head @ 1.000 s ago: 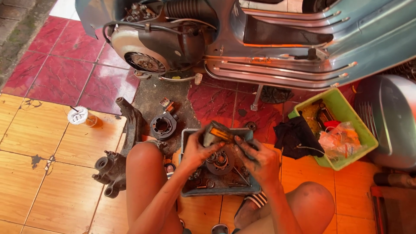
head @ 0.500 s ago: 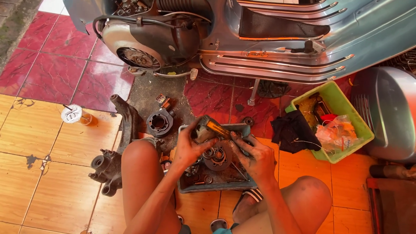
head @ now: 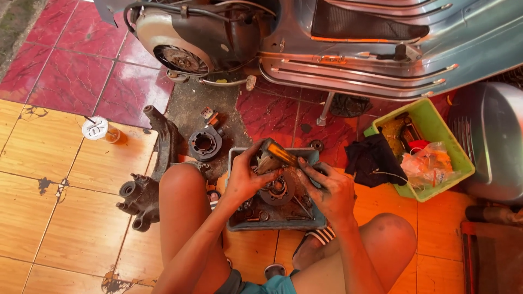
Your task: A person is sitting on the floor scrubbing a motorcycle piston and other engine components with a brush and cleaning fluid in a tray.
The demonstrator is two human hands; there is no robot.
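A person crouched on a tiled floor (head: 49, 218) works over a grey parts tray (head: 235, 158), the left hand (head: 246, 177) closed around a small metal engine part (head: 267, 160) held above the tray's far edge. The right hand (head: 327, 190) grips a yellow-handled tool (head: 283, 155) whose handle touches that part. A round geared component (head: 278, 189) lies in the tray beneath both hands. A cylinder block (head: 205, 142) and a dark engine casing (head: 150, 174) lie just left of the tray; a green basket (head: 436, 122) sits to its right, a scooter (head: 348, 43) beyond
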